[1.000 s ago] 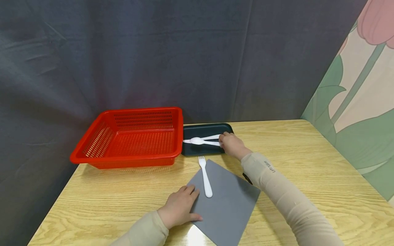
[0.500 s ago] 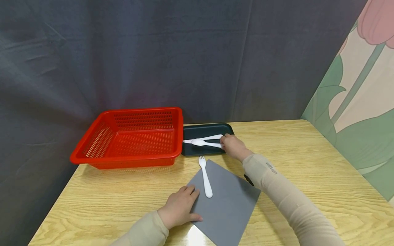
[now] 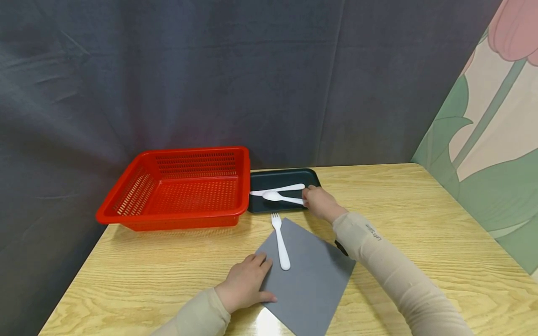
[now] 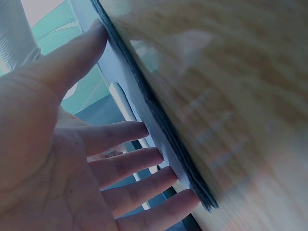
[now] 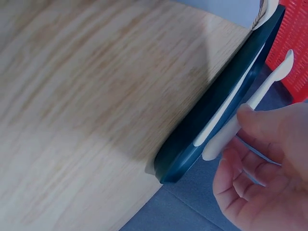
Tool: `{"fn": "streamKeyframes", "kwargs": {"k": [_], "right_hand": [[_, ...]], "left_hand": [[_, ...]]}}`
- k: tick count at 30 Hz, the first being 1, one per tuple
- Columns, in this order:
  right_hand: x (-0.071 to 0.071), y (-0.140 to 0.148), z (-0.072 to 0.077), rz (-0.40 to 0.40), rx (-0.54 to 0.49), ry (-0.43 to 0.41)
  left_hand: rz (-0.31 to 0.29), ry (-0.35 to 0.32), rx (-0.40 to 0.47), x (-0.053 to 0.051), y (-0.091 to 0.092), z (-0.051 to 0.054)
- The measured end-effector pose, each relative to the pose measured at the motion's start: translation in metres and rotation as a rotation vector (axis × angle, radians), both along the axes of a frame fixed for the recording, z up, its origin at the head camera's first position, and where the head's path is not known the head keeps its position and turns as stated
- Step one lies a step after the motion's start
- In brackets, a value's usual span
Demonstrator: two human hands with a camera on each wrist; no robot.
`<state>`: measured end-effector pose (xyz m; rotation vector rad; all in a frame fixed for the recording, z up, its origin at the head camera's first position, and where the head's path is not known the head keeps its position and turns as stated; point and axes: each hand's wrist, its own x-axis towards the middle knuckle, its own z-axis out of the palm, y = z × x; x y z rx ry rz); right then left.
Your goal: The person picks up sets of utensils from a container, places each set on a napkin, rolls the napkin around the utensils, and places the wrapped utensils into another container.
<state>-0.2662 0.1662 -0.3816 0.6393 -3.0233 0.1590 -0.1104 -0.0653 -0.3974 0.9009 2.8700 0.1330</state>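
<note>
In the head view my right hand point(image 3: 320, 201) is at the right end of the black tray point(image 3: 273, 177). It pinches a white spoon point(image 3: 274, 196) by the handle; the right wrist view shows thumb and fingers on the handle point(image 5: 225, 138), held just above the tray. A white knife point(image 3: 291, 187) lies in the tray behind the spoon. My left hand point(image 3: 244, 283) rests with extended fingers along the left edge of a grey square napkin point(image 3: 316, 282), whose layered edge point(image 4: 166, 132) shows in the left wrist view. On the napkin lies a white fork point(image 3: 281, 245), tines beyond its far corner.
A red perforated basket point(image 3: 172, 218) stands left of the tray, its right rim against the tray's left end. Behind the wooden table point(image 3: 399, 205) hangs a dark curtain point(image 3: 269, 84). A flower-patterned cloth point(image 3: 500, 186) borders the right side.
My right hand has shifted slightly right and nearer, taking the spoon with it and away from the knife handle. The left hand, napkin and fork have stayed put.
</note>
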Motion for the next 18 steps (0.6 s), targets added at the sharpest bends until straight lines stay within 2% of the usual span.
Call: {"fn": "streamKeyframes", "kwargs": {"k": [11, 18], "right_hand": [[0.0073, 0.0024, 0.0009, 0.027, -0.016, 0.03], [0.0104, 0.0029, 0.0027, 0.009, -0.023, -0.007]], "left_hand": [[0.003, -0.003, -0.006, -0.0002, 0.0008, -0.0001], [-0.001, -0.003, -0.007, -0.0004, 0.0005, -0.0004]]}}
